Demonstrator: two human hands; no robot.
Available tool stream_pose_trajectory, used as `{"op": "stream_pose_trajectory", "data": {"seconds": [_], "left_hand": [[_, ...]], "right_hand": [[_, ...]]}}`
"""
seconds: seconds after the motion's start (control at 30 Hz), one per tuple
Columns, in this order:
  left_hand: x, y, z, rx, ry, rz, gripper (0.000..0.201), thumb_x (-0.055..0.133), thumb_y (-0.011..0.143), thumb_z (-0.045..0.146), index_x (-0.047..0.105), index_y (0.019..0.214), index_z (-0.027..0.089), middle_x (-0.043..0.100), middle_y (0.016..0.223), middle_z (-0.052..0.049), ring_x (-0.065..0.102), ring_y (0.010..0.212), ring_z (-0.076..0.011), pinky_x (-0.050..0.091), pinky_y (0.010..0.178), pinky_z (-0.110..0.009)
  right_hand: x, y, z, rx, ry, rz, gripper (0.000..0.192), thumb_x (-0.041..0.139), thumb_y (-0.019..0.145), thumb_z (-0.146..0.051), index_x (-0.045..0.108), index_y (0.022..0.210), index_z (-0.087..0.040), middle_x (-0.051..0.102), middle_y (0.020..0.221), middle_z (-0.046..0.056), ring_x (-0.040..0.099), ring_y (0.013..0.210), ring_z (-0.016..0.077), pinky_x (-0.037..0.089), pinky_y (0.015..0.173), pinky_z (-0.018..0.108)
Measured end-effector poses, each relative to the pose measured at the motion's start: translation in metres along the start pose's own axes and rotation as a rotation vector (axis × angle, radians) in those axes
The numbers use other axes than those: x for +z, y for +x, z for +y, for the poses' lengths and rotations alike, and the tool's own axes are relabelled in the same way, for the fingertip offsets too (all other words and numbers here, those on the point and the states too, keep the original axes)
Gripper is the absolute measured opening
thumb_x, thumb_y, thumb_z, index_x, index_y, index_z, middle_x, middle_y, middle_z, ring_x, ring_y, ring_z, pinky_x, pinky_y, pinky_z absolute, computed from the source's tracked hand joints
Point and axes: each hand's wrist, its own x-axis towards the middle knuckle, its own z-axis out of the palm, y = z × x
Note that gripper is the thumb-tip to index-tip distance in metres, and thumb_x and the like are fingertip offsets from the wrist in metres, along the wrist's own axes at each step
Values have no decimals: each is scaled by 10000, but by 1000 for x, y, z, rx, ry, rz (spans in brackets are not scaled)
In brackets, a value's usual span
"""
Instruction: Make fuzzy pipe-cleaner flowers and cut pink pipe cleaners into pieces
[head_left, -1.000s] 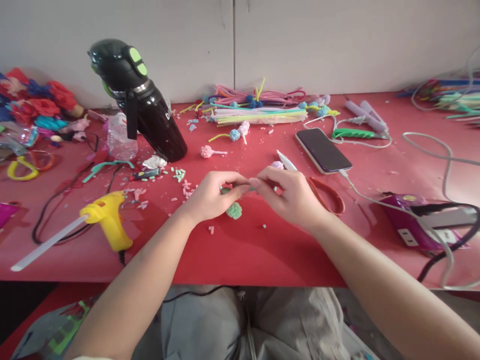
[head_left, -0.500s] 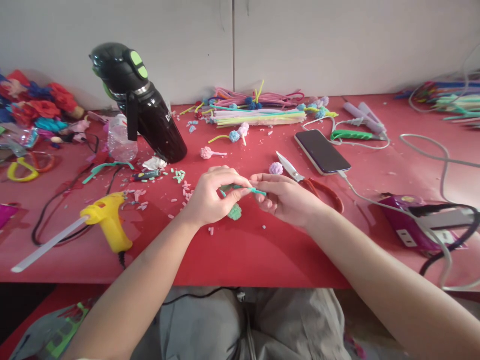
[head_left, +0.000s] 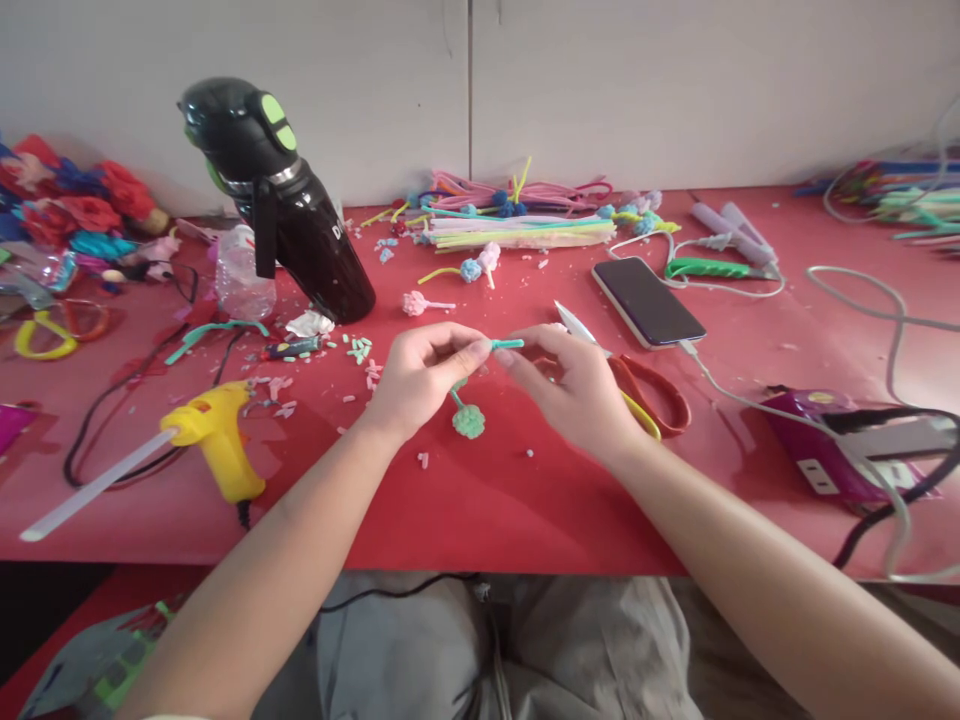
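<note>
My left hand [head_left: 426,380] pinches a short teal pipe cleaner [head_left: 507,344] between thumb and forefinger, and its end sticks out to the right. My right hand [head_left: 574,385] meets that end, thumb and forefinger closed around it. Just below my left fingers is a green fuzzy ball on a stem [head_left: 469,422]; the stem's upper end is hidden behind the left hand. Scissors with red and yellow handles [head_left: 656,395] lie partly under my right hand, their blade pointing away from me.
A yellow glue gun [head_left: 217,430] lies left, near pink and green clippings. A black bottle [head_left: 307,230] stands behind it. Pipe cleaner bundles [head_left: 517,232] lie at the back. To the right are a phone [head_left: 649,300] with its cable and a purple power strip [head_left: 832,440].
Both hands have risen slightly, and my right hand has turned, fingers now higher at the teal end. More of the green ball and its stem shows. The lilac ball is now covered.
</note>
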Motion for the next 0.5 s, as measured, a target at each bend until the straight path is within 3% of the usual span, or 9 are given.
{"op": "stream_pose_trajectory", "data": {"seconds": [0.13, 0.23, 0.4, 0.5], "left_hand": [[5, -2, 1, 48, 22, 47, 203, 788, 855, 402, 795, 866, 200, 761, 788, -41, 661, 700, -153, 536, 650, -292], [7, -3, 3, 122, 143, 85, 192, 757, 874, 379, 788, 850, 191, 775, 798, -48, 668, 696, -164, 529, 645, -302], [5, -4, 6, 395, 492, 112, 133, 696, 904, 278, 781, 841, 198, 785, 817, -46, 657, 727, -172, 528, 787, -348], [3, -3, 6, 344, 489, 119, 148, 688, 909, 290, 781, 844, 194, 780, 800, -41, 660, 720, -167, 525, 755, -323]], "right_hand": [[4, 0, 0, 117, 90, -11, 416, 725, 904, -590, 652, 794, -196, 625, 708, 18, 570, 679, 154, 449, 646, 304], [7, 0, 0, 256, 302, -75, 452, 736, 881, -605, 617, 727, -197, 594, 655, 9, 543, 630, 138, 438, 626, 298], [5, 4, 4, 552, 693, -155, 365, 830, 776, -509, 680, 766, -177, 606, 705, 9, 519, 611, 106, 443, 580, 257], [-2, 3, 5, 477, 583, -264, 386, 766, 831, -549, 714, 804, -167, 663, 742, 40, 556, 625, 123, 474, 596, 275]]}}
